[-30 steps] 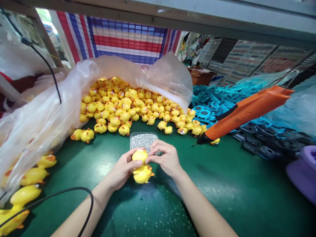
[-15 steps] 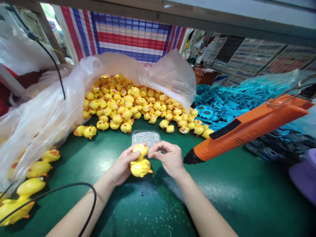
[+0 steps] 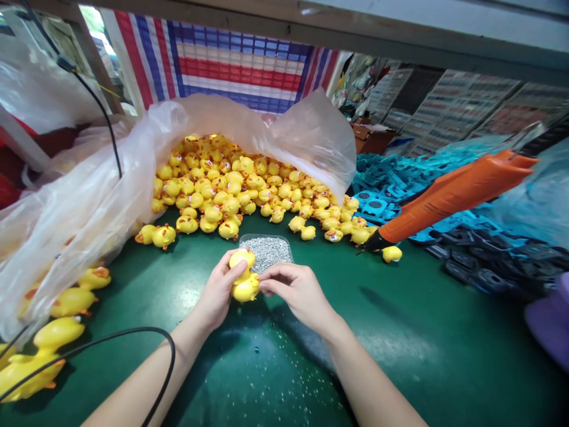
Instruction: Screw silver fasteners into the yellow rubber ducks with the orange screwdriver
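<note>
My left hand (image 3: 216, 296) is closed around a yellow toy duck (image 3: 246, 289), thumb across its upper part. The duck is tilted above the green tabletop. My right hand (image 3: 304, 293) has thumb and fingers pinched together at the duck's right side; anything between the fingertips is too small to make out. Just behind both hands stands a clear plastic tray (image 3: 265, 236) with a heap of small silvery metal pieces (image 3: 272, 254), probably screws. To the right hangs an orange electric screwdriver (image 3: 457, 193), its black tip pointing down and left, touched by neither hand.
A large pile of yellow ducks (image 3: 217, 190) spills from a plastic bag (image 3: 311, 130) at the back. More ducks (image 3: 57, 335) lie at left, near a black cable (image 3: 133, 330). Blue plastic parts (image 3: 377, 204) and black parts (image 3: 471, 264) lie at right.
The duck has shifted slightly up and left in my left hand, and my right fingertips have come against its side. The screwdriver has swung away, back and to the right.
</note>
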A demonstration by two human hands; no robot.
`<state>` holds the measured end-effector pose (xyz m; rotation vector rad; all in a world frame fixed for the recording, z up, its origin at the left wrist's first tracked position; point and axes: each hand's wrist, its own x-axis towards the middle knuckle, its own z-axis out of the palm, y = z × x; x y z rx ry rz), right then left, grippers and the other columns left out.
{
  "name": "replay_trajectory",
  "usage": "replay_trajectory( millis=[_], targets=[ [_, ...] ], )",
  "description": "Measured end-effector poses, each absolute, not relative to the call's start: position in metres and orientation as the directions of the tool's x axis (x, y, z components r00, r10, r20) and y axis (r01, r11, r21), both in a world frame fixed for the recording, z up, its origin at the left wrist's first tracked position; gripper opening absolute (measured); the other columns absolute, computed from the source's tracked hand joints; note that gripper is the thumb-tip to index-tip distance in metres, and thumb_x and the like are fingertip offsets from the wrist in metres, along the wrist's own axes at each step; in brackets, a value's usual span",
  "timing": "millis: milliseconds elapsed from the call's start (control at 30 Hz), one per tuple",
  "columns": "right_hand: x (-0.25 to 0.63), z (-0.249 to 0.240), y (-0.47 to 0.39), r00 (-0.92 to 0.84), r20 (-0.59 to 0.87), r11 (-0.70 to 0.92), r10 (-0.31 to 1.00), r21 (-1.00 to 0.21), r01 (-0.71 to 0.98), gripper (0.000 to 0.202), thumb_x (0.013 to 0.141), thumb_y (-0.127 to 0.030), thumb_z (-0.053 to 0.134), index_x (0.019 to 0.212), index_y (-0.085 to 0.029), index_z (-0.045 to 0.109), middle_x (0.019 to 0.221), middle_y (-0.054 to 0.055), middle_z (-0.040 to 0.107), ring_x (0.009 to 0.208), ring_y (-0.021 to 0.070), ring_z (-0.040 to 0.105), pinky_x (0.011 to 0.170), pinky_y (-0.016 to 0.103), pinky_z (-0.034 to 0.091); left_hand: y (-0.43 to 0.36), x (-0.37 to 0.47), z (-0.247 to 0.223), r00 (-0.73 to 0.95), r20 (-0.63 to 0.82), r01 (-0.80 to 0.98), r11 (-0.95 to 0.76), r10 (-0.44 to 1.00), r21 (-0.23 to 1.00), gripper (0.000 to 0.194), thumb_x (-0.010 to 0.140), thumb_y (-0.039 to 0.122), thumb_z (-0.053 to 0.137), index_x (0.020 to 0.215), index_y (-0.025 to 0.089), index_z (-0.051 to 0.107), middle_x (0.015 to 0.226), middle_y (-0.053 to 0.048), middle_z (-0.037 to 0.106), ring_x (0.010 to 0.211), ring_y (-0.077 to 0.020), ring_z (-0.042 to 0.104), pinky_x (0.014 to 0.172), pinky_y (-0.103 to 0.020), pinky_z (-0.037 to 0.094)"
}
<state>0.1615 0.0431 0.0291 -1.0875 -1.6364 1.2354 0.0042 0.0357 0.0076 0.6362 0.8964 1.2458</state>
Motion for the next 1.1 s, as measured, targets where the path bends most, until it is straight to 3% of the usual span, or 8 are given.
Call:
replay_trajectory(
  millis=[400,500,567,633,667,767,900,1100],
  targets=[
    [0.160,0.029,0.043,-0.394,0.179,0.306,0.902,-0.908,0.287,0.017,0.067,-0.033,0.081,0.064,-0.020,0.071,0.066,-0.002,0.056,0.061,0.0109,0.051,0.055,0.023,0.042,0.032,0.005,0.006,0.201,-0.158,-0.469,0.236,0.967,0.851,0.050,0.065,0.043,0.080,0.104,0.017,0.061,0.092,-0.003,0.063,0.080,-0.0142,0.059,0.069,-0.022,0.048],
    [0.167,0.038,0.042,-0.141,0.518,0.536,0.843,-0.794,0.287,0.020,0.069,-0.033,0.080,0.071,-0.020,0.066,0.070,-0.001,0.057,0.060,0.0119,0.051,0.053,0.025,0.043,0.031,0.004,0.010,0.285,-0.234,-0.525,0.355,0.930,0.774,0.052,0.067,0.046,0.078,0.106,0.016,0.060,0.085,-0.003,0.063,0.071,-0.0155,0.060,0.062,-0.027,0.052],
    [0.179,0.053,0.041,0.241,0.826,0.699,0.510,-0.561,0.443,0.017,0.073,-0.030,0.078,0.079,-0.022,0.064,0.079,0.001,0.058,0.070,0.0165,0.056,0.063,0.031,0.047,0.030,0.004,0.011,0.312,-0.274,-0.548,0.408,0.910,0.730,0.051,0.069,0.045,0.076,0.107,0.015,0.059,0.080,-0.003,0.062,0.067,-0.0166,0.062,0.059,-0.029,0.053],
    [0.198,0.071,0.039,0.460,0.887,0.652,0.041,-0.372,0.661,0.031,0.070,-0.030,0.080,0.096,-0.026,0.064,0.099,0.005,0.059,0.093,0.0238,0.058,0.081,0.040,0.048,0.030,0.005,0.010,0.340,-0.293,-0.570,0.444,0.894,0.692,0.049,0.070,0.044,0.075,0.106,0.015,0.058,0.078,-0.003,0.062,0.066,-0.0185,0.064,0.058,-0.030,0.054],
    [0.208,0.081,0.038,0.476,0.879,0.603,-0.042,-0.357,0.713,0.046,0.067,-0.032,0.081,0.108,-0.028,0.061,0.114,0.006,0.058,0.108,0.0270,0.055,0.090,0.043,0.045,0.029,0.006,0.010,0.360,-0.296,-0.578,0.460,0.885,0.674,0.048,0.070,0.044,0.075,0.105,0.015,0.058,0.077,-0.004,0.062,0.066,-0.0196,0.065,0.058,-0.030,0.054],
    [0.235,0.106,0.035,0.466,0.836,0.657,0.290,-0.528,0.538,0.063,0.063,-0.030,0.084,0.120,-0.035,0.057,0.134,0.003,0.052,0.130,0.0277,0.045,0.102,0.045,0.040,0.028,0.010,0.007,0.404,-0.308,-0.589,0.503,0.861,0.633,0.043,0.071,0.042,0.073,0.100,0.014,0.057,0.077,-0.004,0.062,0.064,-0.0215,0.067,0.055,-0.031,0.054],
    [0.245,0.115,0.029,0.169,0.513,0.508,0.842,-0.858,0.071,0.042,0.067,-0.032,0.082,0.105,-0.026,0.067,0.102,0.009,0.068,0.084,0.0250,0.070,0.078,0.045,0.054,0.024,0.018,0.002,0.416,-0.330,-0.585,0.527,0.847,0.616,0.037,0.073,0.042,0.070,0.094,0.015,0.055,0.074,-0.002,0.060,0.061,-0.0206,0.067,0.051,-0.029,0.053],
    [0.198,0.103,0.021,0.006,0.466,0.460,0.885,-0.870,-0.177,0.033,0.068,-0.043,0.081,0.092,-0.025,0.067,0.077,0.000,0.062,0.059,0.0116,0.058,0.054,0.027,0.051,0.022,0.023,-0.002,0.429,-0.324,-0.559,0.529,0.844,0.638,0.037,0.074,0.044,0.069,0.093,0.016,0.054,0.071,-0.001,0.059,0.059,-0.0196,0.066,0.051,-0.028,0.051]
  ],
)
